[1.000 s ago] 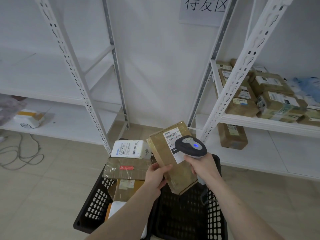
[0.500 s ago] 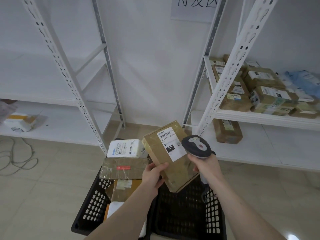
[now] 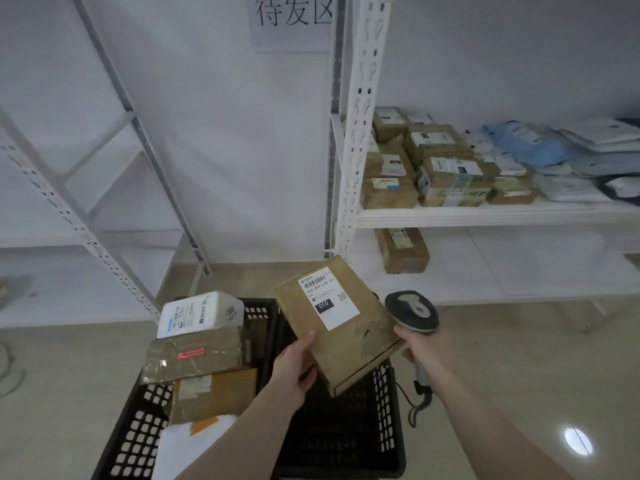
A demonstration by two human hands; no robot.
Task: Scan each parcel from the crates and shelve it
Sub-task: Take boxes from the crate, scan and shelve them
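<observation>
Scanner swung right of the parcel, left hand holding

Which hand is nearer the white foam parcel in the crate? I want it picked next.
Left. The left hand holds the brown box just right of the white foam parcel; the right hand, gripping the scanner, is farther right.

Both forearms bare, no sleeves; left hand, right hand ungloved.
</observation>
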